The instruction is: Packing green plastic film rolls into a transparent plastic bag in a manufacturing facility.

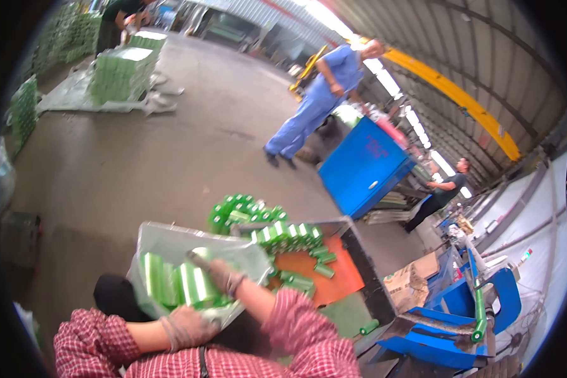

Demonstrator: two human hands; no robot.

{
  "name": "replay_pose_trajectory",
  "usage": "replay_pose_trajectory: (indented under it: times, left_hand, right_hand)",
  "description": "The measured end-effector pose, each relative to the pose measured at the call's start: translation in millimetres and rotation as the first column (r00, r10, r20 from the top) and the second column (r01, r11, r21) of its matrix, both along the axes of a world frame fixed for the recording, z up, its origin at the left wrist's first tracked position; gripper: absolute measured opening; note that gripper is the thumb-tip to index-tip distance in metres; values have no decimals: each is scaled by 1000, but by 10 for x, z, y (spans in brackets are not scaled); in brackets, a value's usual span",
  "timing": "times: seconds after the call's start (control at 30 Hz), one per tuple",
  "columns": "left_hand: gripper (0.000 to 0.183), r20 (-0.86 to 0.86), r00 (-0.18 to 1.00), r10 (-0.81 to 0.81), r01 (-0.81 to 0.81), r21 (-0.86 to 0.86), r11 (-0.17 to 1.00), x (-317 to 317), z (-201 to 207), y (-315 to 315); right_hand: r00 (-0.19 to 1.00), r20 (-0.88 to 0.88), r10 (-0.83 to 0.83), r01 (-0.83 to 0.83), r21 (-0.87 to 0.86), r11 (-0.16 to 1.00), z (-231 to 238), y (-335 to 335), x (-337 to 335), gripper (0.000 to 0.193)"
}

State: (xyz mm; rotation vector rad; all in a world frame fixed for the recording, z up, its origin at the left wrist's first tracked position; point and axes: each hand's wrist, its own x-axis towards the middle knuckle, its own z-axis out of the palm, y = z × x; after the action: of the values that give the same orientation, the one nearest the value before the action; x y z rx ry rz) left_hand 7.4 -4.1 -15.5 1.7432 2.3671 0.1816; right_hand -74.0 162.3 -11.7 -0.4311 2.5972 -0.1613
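A clear plastic bag [170, 242] with several shiny green rolls [176, 283] inside sits in front of my chest. My left hand [184, 327], gloved, grips the bag's lower edge from below. My right hand [217, 272], also gloved, lies at the bag's mouth on top of the rolls. It is blurred, so its grip is unclear. Both sleeves are red plaid. More green rolls [293, 236] lie in rows on an orange-lined metal tray [334, 280] just beyond the bag.
A heap of green rolls [239, 209] lies past the tray. A blue bin [365, 167] stands beyond, with a person in blue overalls [321, 101] and another person [438, 198] near it. A blue machine [460, 315] and cardboard box [409, 277] are right. Stacked green packs [120, 72] stand far left.
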Motion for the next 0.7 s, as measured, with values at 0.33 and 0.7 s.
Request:
replay_pose_trajectory:
  times: [0.33,0.7]
  left_hand:
    - [36,105,992,69,-74,47,996,12,244,-145]
    - [83,-223,903,368,-392,-76,917,-830,511,-905]
  right_hand:
    - [695,-144,-704,709,-22,705,-338,373,-162,107]
    - [875,-334,-350,253,-301,919,396,1268,-2,33]
